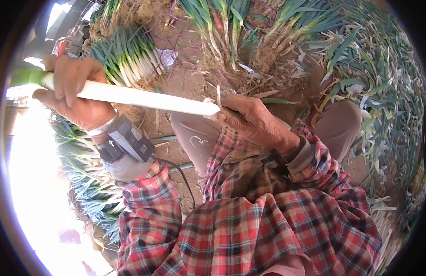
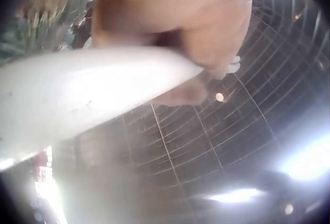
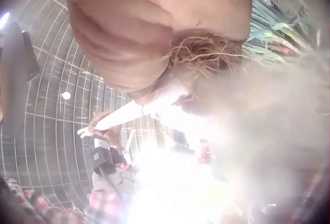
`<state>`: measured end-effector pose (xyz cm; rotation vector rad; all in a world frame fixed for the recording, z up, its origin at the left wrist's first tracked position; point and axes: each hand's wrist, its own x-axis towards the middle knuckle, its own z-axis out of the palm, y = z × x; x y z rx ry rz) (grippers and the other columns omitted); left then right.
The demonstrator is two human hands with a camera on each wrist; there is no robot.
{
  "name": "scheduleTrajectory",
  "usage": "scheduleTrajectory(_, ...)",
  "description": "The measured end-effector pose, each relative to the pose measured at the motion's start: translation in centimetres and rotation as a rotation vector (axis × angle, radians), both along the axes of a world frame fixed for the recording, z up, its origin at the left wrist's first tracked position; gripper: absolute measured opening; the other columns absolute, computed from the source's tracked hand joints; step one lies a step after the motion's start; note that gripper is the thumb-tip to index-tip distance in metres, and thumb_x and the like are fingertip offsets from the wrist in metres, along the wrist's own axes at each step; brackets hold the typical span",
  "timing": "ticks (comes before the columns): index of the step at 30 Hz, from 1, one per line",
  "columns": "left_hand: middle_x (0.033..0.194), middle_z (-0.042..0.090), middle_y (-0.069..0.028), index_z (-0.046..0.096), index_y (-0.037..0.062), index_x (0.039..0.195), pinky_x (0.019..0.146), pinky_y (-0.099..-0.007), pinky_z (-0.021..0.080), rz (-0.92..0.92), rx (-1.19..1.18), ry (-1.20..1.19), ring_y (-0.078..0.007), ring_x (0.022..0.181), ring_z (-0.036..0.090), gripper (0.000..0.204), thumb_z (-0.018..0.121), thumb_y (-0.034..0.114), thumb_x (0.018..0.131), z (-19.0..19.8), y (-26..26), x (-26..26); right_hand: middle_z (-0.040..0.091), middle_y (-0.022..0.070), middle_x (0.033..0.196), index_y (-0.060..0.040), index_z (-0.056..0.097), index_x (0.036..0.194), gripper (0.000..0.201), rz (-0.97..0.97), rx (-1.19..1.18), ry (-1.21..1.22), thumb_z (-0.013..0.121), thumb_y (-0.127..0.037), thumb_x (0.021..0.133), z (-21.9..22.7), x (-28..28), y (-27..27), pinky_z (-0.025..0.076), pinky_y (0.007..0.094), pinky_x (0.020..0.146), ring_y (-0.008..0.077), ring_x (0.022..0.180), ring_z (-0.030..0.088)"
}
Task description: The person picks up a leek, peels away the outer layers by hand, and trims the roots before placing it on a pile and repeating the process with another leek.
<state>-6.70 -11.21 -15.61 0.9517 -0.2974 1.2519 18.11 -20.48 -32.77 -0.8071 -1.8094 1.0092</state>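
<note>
My left hand (image 1: 84,109), at the upper left of the head view, curls its fingers round a long green onion (image 1: 144,98) just below its green leaves. The thick white stalk runs level across to my right hand (image 1: 261,122), which grips the root end over my lap. In the right wrist view, a tuft of stringy brown roots (image 3: 206,54) shows from within the right hand's grasp. The left wrist view has the white stalk large and close, passing under the fingers.
Bundled green onions (image 1: 130,60) lie at the upper left, with more bundles (image 1: 222,27) ahead. A row of onions (image 1: 93,179) lines the left side. Stripped leaves (image 1: 387,92) are heaped on the right. Peelings litter the dirt ground (image 1: 185,60) before my knees.
</note>
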Motion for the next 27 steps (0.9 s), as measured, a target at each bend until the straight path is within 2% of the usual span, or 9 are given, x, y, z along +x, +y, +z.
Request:
scheduleTrajectory(1,0.061,0.045,0.0064,0.055,0.0002,0.106,0.053,-0.0251,0.044,0.001,0.000,0.003,-0.0054,0.045,0.044,0.066,0.035,0.063,0.096,0.1,-0.8,1.1,0.056,0.0176,0.085,-0.0005,0.059,0.100,0.018,-0.050,0.004,0.086,0.062,-0.016,0.091,-0.3,-0.3,-0.1,0.045,0.0426,0.069,0.0354,0.077,0.054)
scheduleTrajectory(3,0.066,0.046,0.0056,0.053,0.0018,0.107,0.057,-0.0231,0.044,0.740,-0.334,0.268,-0.0048,0.054,0.044,0.051,0.044,0.051,0.099,0.1,-3.3,3.0,0.055,0.0167,0.084,-0.0014,0.060,0.100,0.017,-0.150,0.068,0.088,0.063,-0.015,0.090,-1.5,-0.6,-0.2,0.046,0.0427,0.068,0.0355,0.076,0.055)
scheduleTrajectory(4,0.067,0.040,0.0053,0.052,0.0036,0.105,0.058,-0.0220,0.041,0.767,-0.401,0.305,-0.0050,0.059,0.040,0.036,0.049,0.039,0.101,-0.8,-3.5,1.9,0.055,0.0158,0.083,-0.0022,0.060,0.100,0.016,-0.250,0.132,0.083,0.063,-0.014,0.090,-2.1,-0.7,-0.2,0.046,0.0427,0.068,0.0356,0.075,0.055)
scheduleTrajectory(11,0.061,0.033,0.0059,0.052,0.0045,0.100,0.052,-0.0235,0.035,0.547,-0.317,0.134,-0.0055,0.053,0.035,0.030,0.045,0.033,0.103,-4.6,-4.1,-0.6,0.053,0.0117,0.079,-0.0028,0.059,0.096,0.017,-0.355,0.341,-0.077,0.066,-0.015,0.087,-3.1,0.3,-0.6,0.046,0.0422,0.066,0.0341,0.073,0.057)
scheduleTrajectory(13,0.061,0.034,0.0058,0.052,0.0044,0.100,0.052,-0.0234,0.035,0.478,-0.283,0.109,-0.0055,0.052,0.036,0.033,0.042,0.035,0.103,-4.9,-4.4,-0.3,0.053,0.0122,0.080,-0.0029,0.055,0.085,0.014,-0.328,0.290,-0.225,0.065,-0.013,0.085,-2.7,1.0,-0.8,0.046,0.0423,0.064,0.0345,0.074,0.057)
scheduleTrajectory(16,0.060,0.035,0.0056,0.054,0.0043,0.099,0.050,-0.0231,0.034,0.399,-0.218,0.086,-0.0055,0.050,0.036,0.039,0.036,0.039,0.104,-5.0,-4.8,0.4,0.053,0.0149,0.078,-0.0015,0.052,0.079,0.016,-0.334,0.212,-0.195,0.065,-0.010,0.083,-3.0,0.9,-0.9,0.045,0.0446,0.064,0.0377,0.074,0.057)
scheduleTrajectory(23,0.057,0.038,0.0049,0.057,0.0057,0.099,0.044,-0.0232,0.031,0.425,-0.125,0.136,-0.0057,0.042,0.032,0.052,0.033,0.051,0.102,-5.9,-5.9,2.9,0.054,0.0202,0.075,0.0011,0.053,0.081,0.012,-0.421,-0.075,-0.123,0.058,-0.009,0.085,-5.8,1.1,0.1,0.045,0.0481,0.065,0.0437,0.074,0.056)
scheduleTrajectory(25,0.056,0.038,0.0047,0.057,0.0061,0.099,0.043,-0.0230,0.031,0.482,-0.132,0.173,-0.0056,0.040,0.031,0.057,0.031,0.057,0.101,-6.0,-6.0,2.5,0.058,0.0215,0.079,0.0003,0.054,0.083,0.012,-0.513,-0.068,-0.200,0.053,-0.010,0.088,-7.0,1.4,0.4,0.045,0.0484,0.065,0.0425,0.077,0.058)
scheduleTrajectory(27,0.056,0.039,0.0042,0.058,0.0061,0.096,0.044,-0.0234,0.031,0.256,-0.004,0.135,-0.0055,0.041,0.033,0.054,0.033,0.054,0.101,-5.8,-5.8,2.0,0.061,0.0210,0.078,-0.0005,0.059,0.084,0.018,-0.662,0.074,-0.534,0.050,-0.014,0.091,-11.9,2.7,1.3,0.045,0.0497,0.065,0.0382,0.074,0.062)
